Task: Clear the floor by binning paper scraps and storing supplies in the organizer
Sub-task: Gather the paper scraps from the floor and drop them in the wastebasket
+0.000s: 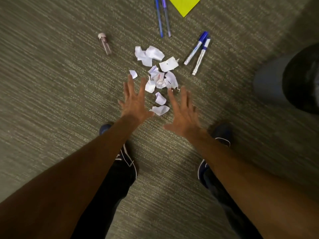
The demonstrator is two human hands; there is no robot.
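Observation:
Several white paper scraps (pixel 156 71) lie in a loose pile on the grey carpet in the middle of the head view. My left hand (pixel 135 100) hovers just left of the pile's near end, fingers spread, empty. My right hand (pixel 183 111) is stretched out on the other side, also spread and empty. Two small scraps (pixel 160 104) lie between my hands. Two blue-capped markers (pixel 198 50) lie right of the pile. Two pens (pixel 163 18), one blue and one purple, lie beyond it. A yellow pad of sticky notes (pixel 183 3) sits at the top edge.
A small clear tube with a pale cap (pixel 104 43) lies on the carpet left of the pile. A dark round bin (pixel 296 80) stands at the right edge. My two dark shoes (pixel 126 157) are planted below my hands.

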